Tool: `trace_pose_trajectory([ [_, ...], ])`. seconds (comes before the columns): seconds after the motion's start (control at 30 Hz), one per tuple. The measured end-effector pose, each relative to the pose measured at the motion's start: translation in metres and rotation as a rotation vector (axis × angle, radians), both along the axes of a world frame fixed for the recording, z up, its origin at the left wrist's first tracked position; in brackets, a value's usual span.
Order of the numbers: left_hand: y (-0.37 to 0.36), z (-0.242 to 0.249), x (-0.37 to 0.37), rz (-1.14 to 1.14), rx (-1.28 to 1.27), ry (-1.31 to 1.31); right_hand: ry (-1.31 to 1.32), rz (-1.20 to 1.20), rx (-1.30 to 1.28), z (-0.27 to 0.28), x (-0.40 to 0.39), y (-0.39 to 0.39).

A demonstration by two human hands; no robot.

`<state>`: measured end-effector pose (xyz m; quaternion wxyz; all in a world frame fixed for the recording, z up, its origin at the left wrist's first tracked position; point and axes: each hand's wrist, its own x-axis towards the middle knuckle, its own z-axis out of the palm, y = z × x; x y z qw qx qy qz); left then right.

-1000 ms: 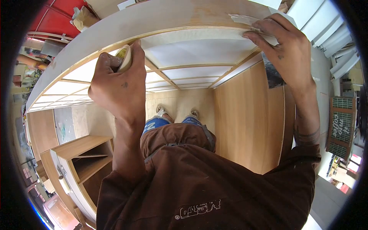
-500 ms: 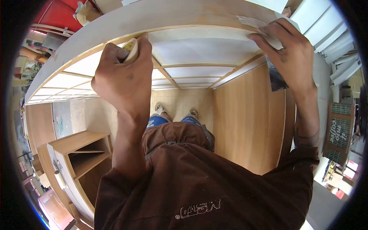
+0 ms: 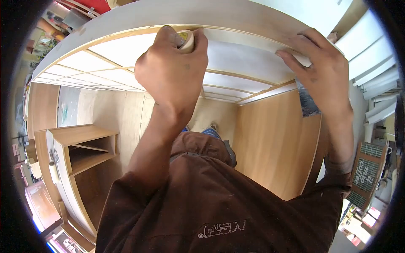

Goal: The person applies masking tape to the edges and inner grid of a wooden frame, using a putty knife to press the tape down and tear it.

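A roll of masking tape [image 3: 187, 41] sits in the grip of my left hand [image 3: 175, 69], its fingers wrapped round it right at the inner edge of the curved grey board [image 3: 236, 14]. Along that edge, a pale strip [image 3: 244, 39] runs between my two hands. My right hand [image 3: 322, 63] grasps the board's edge farther right, thumb on the near side and fingers bent over the top. Below its palm hangs a dark, thin sheet [image 3: 310, 101]. Under the board are white panels [image 3: 249, 59] divided by thin wooden strips.
A wooden side panel [image 3: 274, 139] stands at right, with pale boards [image 3: 373, 63] beyond it. At lower left is an open wooden cabinet [image 3: 90, 147]. A green-gridded crate [image 3: 367, 173] with white lettering is at far right. My feet are on the wooden floor between the panels.
My left hand has moved right along the board's edge with the tape roll, closer to my right hand. My right hand stays near the same spot, and the view has shifted a little.
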<state>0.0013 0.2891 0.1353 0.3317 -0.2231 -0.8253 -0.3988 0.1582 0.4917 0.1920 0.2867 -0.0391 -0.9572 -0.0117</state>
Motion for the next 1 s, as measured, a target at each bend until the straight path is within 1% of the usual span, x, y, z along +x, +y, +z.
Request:
trace_pose_trajectory([
  [0.13, -0.002, -0.003, -0.002, -0.008, 0.005, -0.002, -0.037, 0.047, 0.029, 0.001, -0.018, -0.009],
  [0.2, -0.003, -0.003, -0.002, -0.01, 0.011, -0.005, -0.001, 0.128, 0.091, -0.004, -0.029, -0.009],
  [0.3, -0.005, -0.004, -0.003, -0.015, -0.042, 0.017, 0.02, 0.148, 0.138, -0.008, -0.044, -0.018],
  [0.43, -0.003, -0.004, -0.001, -0.014, -0.009, 0.002, -0.037, 0.105, 0.109, -0.009, -0.054, -0.027],
  [0.7, -0.003, -0.003, -0.003, -0.007, 0.009, 0.025, 0.019, 0.15, 0.107, -0.011, -0.059, -0.026],
  [1.0, -0.004, -0.003, -0.002, -0.022, -0.001, 0.004, 0.0, 0.121, 0.101, -0.012, -0.058, -0.025],
])
